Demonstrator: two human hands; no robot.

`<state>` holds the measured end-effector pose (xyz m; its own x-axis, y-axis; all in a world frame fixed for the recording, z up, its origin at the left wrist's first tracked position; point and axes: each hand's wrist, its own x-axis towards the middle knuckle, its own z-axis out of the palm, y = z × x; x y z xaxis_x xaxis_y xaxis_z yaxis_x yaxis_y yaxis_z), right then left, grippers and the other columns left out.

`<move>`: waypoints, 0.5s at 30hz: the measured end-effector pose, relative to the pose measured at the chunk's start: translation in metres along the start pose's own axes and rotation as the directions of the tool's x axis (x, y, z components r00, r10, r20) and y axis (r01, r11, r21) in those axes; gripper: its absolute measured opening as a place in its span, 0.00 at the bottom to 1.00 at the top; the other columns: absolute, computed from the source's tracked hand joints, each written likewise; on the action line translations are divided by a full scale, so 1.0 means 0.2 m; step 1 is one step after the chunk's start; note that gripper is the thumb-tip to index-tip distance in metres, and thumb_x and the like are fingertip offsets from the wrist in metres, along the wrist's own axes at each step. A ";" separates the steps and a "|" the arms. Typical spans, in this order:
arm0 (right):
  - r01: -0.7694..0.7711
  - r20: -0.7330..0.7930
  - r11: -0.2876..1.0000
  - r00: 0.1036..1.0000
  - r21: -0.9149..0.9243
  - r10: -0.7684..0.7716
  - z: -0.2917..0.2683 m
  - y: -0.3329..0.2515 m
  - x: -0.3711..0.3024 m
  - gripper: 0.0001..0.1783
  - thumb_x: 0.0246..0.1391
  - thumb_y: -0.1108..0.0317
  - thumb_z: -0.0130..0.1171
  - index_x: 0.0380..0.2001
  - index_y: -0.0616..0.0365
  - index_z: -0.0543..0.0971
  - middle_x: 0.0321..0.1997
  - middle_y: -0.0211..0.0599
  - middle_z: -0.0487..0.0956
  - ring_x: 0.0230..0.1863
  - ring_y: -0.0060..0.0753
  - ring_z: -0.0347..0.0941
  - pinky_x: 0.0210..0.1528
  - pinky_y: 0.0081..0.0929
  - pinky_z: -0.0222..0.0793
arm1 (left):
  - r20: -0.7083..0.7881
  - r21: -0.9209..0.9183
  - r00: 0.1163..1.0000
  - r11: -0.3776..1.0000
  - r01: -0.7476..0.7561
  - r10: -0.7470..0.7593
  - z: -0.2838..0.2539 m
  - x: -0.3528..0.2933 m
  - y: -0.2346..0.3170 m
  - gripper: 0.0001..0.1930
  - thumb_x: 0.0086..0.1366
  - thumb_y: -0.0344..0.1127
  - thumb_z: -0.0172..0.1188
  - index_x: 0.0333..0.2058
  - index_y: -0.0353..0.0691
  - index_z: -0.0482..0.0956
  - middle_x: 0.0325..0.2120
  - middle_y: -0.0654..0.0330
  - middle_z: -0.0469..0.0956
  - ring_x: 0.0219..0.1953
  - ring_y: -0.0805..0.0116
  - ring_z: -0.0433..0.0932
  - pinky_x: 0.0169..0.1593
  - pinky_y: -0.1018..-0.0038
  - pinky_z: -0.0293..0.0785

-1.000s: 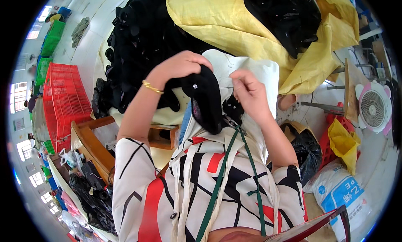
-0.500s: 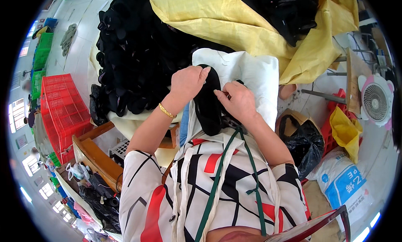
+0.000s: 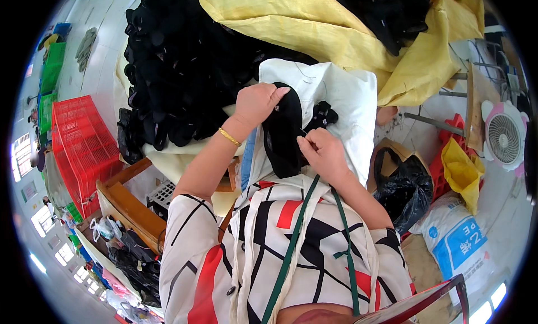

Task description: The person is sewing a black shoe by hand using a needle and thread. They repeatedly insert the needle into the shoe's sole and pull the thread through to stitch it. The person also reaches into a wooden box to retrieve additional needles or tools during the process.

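A long, curved black fabric piece (image 3: 278,142) lies over the white cloth (image 3: 356,100) on my lap. Its far end is gripped by my left hand (image 3: 256,104), thumb pressed on top and fingers curled under. My right hand (image 3: 325,153) is closed in a pinch at the piece's right edge. Something thin and dark pokes out from those fingertips, too small to name. Just beyond my right hand a small crumpled black bundle (image 3: 323,114) rests on the white cloth.
A large heap of black pieces (image 3: 174,72) rises ahead on the left, beside a yellow sheet (image 3: 302,30). Red crates (image 3: 84,150) and a wooden drawer (image 3: 131,212) stand left. On the right are a black-bag-lined box (image 3: 403,184), a yellow bag (image 3: 462,170) and a fan (image 3: 504,132).
My right hand has moved slightly down and its fingers have closed, uncovering the small black bundle. My left hand has shifted a little right with the fabric's far end.
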<state>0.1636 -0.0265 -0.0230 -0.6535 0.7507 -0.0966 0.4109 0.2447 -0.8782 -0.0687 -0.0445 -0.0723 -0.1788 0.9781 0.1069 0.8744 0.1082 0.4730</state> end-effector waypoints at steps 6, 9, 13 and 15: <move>-0.070 0.116 0.990 0.992 0.126 0.055 -0.04 -0.06 -0.02 0.08 0.57 0.69 0.60 0.27 0.61 0.77 0.24 0.42 0.74 0.25 0.45 0.72 0.28 0.36 0.67 | 0.066 -0.101 0.996 0.993 0.061 -0.054 -0.23 0.06 0.09 0.24 0.66 0.57 0.54 0.24 0.40 0.75 0.23 0.56 0.74 0.30 0.54 0.76 0.30 0.62 0.71; -0.073 0.161 0.980 0.986 0.186 0.043 -0.03 -0.06 -0.03 0.07 0.57 0.68 0.59 0.31 0.62 0.78 0.26 0.44 0.75 0.27 0.45 0.74 0.31 0.35 0.70 | 0.078 0.006 0.997 1.000 -0.021 0.021 -0.30 0.05 0.22 0.26 0.54 0.60 0.65 0.25 0.40 0.74 0.23 0.57 0.74 0.29 0.55 0.76 0.30 0.65 0.72; -0.077 0.251 0.969 0.968 0.235 0.016 0.00 -0.07 -0.04 0.10 0.58 0.67 0.59 0.38 0.63 0.80 0.31 0.44 0.78 0.30 0.41 0.76 0.34 0.32 0.71 | 0.221 0.251 0.975 0.967 -0.044 -0.013 -0.29 0.05 0.37 0.30 0.48 0.64 0.68 0.27 0.39 0.71 0.22 0.57 0.76 0.27 0.56 0.79 0.28 0.65 0.75; -0.077 0.304 0.979 0.953 0.187 0.017 -0.01 -0.10 -0.04 0.11 0.58 0.67 0.59 0.40 0.63 0.80 0.32 0.44 0.79 0.31 0.39 0.76 0.35 0.32 0.72 | 0.210 0.306 0.975 0.952 0.007 -0.075 -0.23 0.06 0.36 0.28 0.50 0.61 0.68 0.27 0.39 0.72 0.22 0.56 0.76 0.27 0.55 0.79 0.28 0.64 0.75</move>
<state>0.1611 -0.0368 -0.0031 -0.8087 0.5330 -0.2490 0.3336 0.0670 -0.9403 -0.0286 -0.0329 0.0032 -0.1448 0.9827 -0.1153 0.9691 0.1644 0.1837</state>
